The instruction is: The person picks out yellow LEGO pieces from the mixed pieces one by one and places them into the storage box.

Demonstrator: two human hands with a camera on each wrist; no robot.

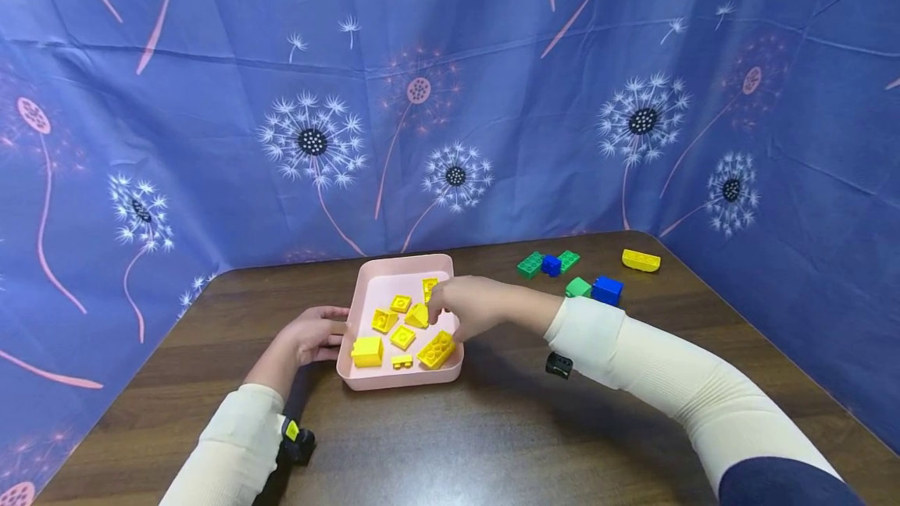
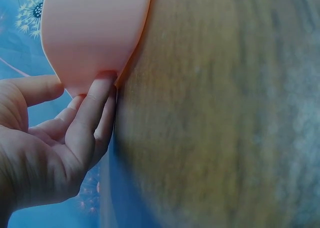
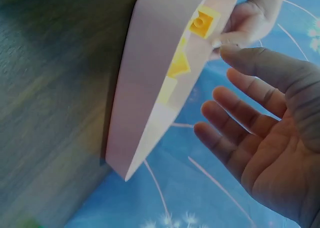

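A pink tray [image 1: 401, 381] stands on the table with several yellow toy bricks inside, among them a large block [image 1: 367, 352], a studded brick [image 1: 437, 350] and small flat pieces. My left hand [image 1: 319, 336] is at the tray's left side. In the left wrist view, its straight fingers [image 2: 92, 108] touch the outer wall, with the thumb right at the rim. Over the tray's right side is my right hand [image 1: 474, 307], its fingers loosely bent. The right wrist view shows nothing in that hand [image 3: 255, 133], whose palm and spread fingers are in plain sight.
To the right at the back of the table [image 1: 422, 443] lie green bricks [image 1: 530, 265], a small blue brick [image 1: 551, 265], a light green brick [image 1: 578, 288] and a larger blue brick [image 1: 608, 290]. A rounded yellow brick [image 1: 641, 260] lies farther right. Blue patterned cloth [image 1: 492, 84] hangs behind.
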